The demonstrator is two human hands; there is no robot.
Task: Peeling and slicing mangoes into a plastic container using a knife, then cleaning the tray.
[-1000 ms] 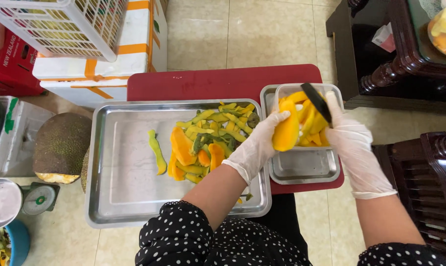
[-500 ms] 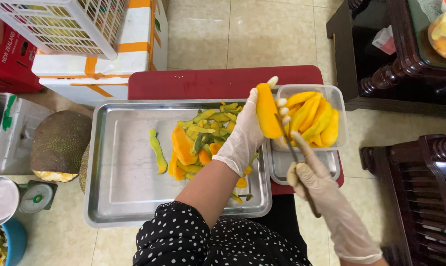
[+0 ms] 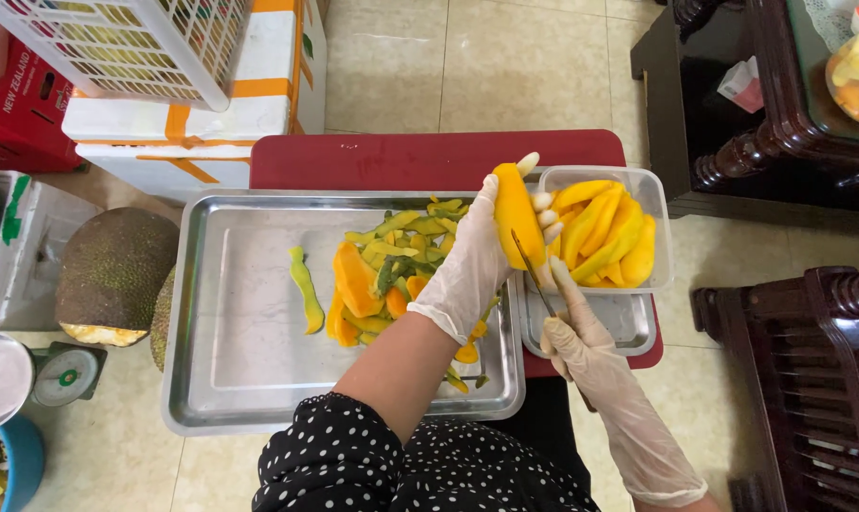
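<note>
My left hand (image 3: 472,270), in a white glove, holds a peeled yellow mango piece (image 3: 517,214) upright above the gap between two metal trays. My right hand (image 3: 573,327), also gloved, grips a knife (image 3: 534,273) whose blade tip touches the lower edge of the mango piece. A clear plastic container (image 3: 659,228) just right of the mango holds several yellow mango slices (image 3: 605,232). The large metal tray (image 3: 230,379) under my left forearm carries a pile of green and orange mango peels (image 3: 391,270).
The container rests on a small metal tray (image 3: 628,332), both trays on a red table (image 3: 410,161). A jackfruit (image 3: 111,275), a scale (image 3: 64,374), white boxes (image 3: 211,123) and a white basket (image 3: 116,47) stand left. Dark wooden furniture (image 3: 809,322) lies right.
My left hand lifted the mango piece out of the container and turned it upright. My right hand dropped from over the container to below the mango, bringing the knife blade up to it.
</note>
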